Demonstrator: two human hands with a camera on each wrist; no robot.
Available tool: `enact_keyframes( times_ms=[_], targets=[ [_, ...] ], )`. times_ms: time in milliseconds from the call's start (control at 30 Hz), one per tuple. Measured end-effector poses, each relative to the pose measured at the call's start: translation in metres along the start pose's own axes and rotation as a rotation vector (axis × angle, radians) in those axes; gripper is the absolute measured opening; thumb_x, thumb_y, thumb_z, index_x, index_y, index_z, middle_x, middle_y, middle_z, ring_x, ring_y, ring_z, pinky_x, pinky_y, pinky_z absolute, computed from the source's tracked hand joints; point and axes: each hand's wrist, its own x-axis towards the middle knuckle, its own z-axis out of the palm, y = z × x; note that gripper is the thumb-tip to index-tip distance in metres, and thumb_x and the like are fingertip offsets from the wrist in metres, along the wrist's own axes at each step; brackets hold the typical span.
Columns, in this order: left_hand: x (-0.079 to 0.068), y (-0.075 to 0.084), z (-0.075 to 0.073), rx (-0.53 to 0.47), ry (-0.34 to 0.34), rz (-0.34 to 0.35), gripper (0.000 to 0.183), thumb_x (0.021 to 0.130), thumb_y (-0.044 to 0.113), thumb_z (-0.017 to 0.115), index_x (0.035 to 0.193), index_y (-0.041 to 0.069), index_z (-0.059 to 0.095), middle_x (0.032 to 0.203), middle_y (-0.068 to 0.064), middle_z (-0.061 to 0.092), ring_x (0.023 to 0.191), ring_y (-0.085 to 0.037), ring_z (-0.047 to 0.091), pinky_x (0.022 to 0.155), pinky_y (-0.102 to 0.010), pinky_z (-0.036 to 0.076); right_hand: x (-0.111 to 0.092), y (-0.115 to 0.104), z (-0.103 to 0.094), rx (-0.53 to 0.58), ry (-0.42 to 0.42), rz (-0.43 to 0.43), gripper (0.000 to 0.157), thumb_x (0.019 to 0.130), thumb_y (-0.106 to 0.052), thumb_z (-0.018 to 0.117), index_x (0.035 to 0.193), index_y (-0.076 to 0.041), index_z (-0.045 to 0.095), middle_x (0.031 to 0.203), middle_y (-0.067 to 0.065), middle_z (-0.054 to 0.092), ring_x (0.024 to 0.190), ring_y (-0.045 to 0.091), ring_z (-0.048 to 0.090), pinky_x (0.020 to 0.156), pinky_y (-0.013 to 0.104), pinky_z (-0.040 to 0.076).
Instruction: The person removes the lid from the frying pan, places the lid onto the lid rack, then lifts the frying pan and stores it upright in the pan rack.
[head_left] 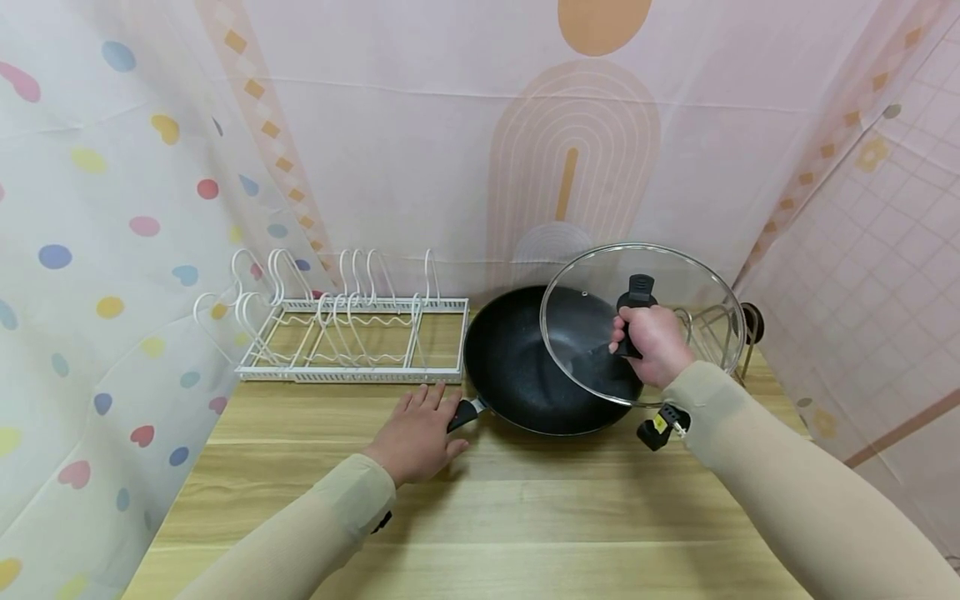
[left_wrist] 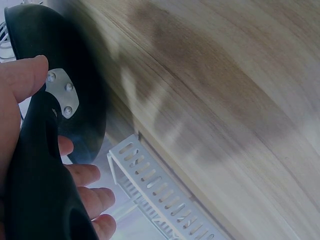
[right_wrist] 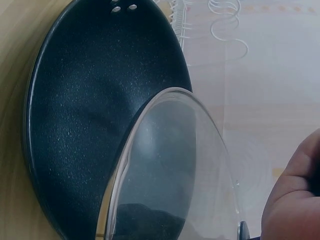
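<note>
Looks like a small kitchen-type corner, poss. home: hung w/ patterned fabric [head_left: 420, 175], fitted w/ wood-grain tabletop [head_left: 525, 517], stocked w/ blk pan [head_left: 510, 367], glass lid [head_left: 690, 287] & wht rack [head_left: 352, 376].

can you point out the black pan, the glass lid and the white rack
black pan [right_wrist: 87, 112]: right wrist view, on its bare inner surface
glass lid [head_left: 641, 289]: head view, on the top end of its knob
white rack [head_left: 352, 377]: head view, on its front rail
</note>
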Motion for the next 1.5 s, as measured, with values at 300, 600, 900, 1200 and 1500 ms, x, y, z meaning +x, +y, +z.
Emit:
enact_keyframes(
  times_ms=[300, 600, 900, 1200, 1500],
  targets=[
    [-0.001, 0.001, -0.002, -0.009, -0.011, -0.002, 0.076, 0.102, 0.048, 0.064, 0.162, 0.009, 0.04, 0.168, -0.025, 0.034, 0.156, -0.05, 0.03, 0.127, -0.063, 0.025, 0.0, -0.004, -0.01, -0.01, 0.01, -0.01, 0.006, 0.111, -0.014, 0.04, 0.116, -0.011, 0.039, 0.071, -0.006, 0.051, 0.06, 0.006, 0.046, 0.055, 0.022, 0.048],
    [-0.001, 0.001, -0.002, -0.012, -0.008, 0.001, 0.076, 0.102, 0.049, 0.064, 0.162, 0.008, 0.039, 0.168, -0.025, 0.033, 0.156, -0.05, 0.03, 0.127, -0.064, 0.025, 0.0, -0.007, -0.02, -0.034, 0.02, -0.018, 0.016, 0.111, -0.013, 0.039, 0.125, -0.011, 0.032, 0.071, -0.006, 0.051, 0.06, 0.005, 0.046, 0.054, 0.021, 0.049],
    [0.0, 0.0, -0.001, -0.014, -0.008, 0.002, 0.076, 0.102, 0.049, 0.064, 0.162, 0.009, 0.039, 0.169, -0.025, 0.033, 0.156, -0.05, 0.029, 0.127, -0.063, 0.025, 0.0, -0.012, -0.028, -0.019, 0.013, -0.026, 0.035, 0.11, -0.01, 0.038, 0.14, -0.007, 0.021, 0.069, -0.006, 0.052, 0.057, 0.005, 0.047, 0.052, 0.02, 0.05],
    [0.0, 0.0, -0.001, -0.01, -0.015, -0.003, 0.077, 0.102, 0.049, 0.063, 0.163, 0.009, 0.038, 0.169, -0.025, 0.032, 0.157, -0.049, 0.028, 0.128, -0.063, 0.024, -0.002, -0.015, -0.037, -0.082, -0.009, -0.032, 0.043, 0.11, -0.012, 0.037, 0.147, -0.008, 0.013, 0.072, -0.006, 0.053, 0.06, 0.005, 0.047, 0.055, 0.02, 0.05],
    [0.0, 0.0, -0.001, -0.008, -0.01, 0.001, 0.077, 0.102, 0.049, 0.064, 0.162, 0.009, 0.038, 0.169, -0.025, 0.032, 0.156, -0.05, 0.029, 0.127, -0.063, 0.024, -0.002, -0.018, -0.045, -0.132, -0.001, -0.078, 0.028, 0.106, -0.007, 0.038, 0.128, -0.01, 0.021, 0.068, -0.007, 0.053, 0.057, 0.004, 0.049, 0.053, 0.02, 0.05]
  ],
)
